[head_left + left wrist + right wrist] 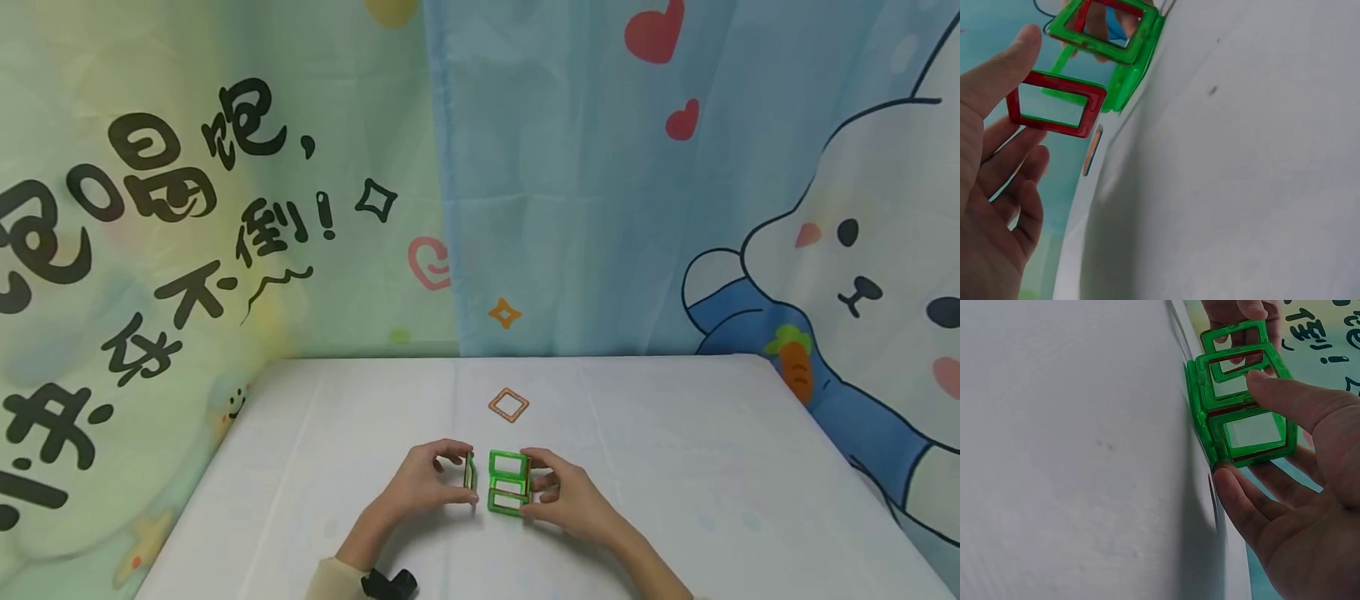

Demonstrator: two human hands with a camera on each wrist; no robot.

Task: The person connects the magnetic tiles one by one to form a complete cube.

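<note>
My left hand (422, 482) pinches a magnetic tile (1093, 111) between thumb and fingers. The tile is a rectangular frame, red on the side facing the left wrist camera, and it stands on edge in the head view. Across a narrow gap, my right hand (567, 497) grips a group of joined green magnetic tiles (1215, 440) by its right side, thumb and fingers at opposite ends. Red edging shows along some of these tiles. In the head view the green group has three window-like openings one behind another, low over the white table.
Farther back on the white table (645, 433) lies an orange diamond-shaped frame (498, 397), beyond both hands. A printed curtain (562, 208) hangs along the table's back edge. A dark strap device (390, 585) sits at the left wrist.
</note>
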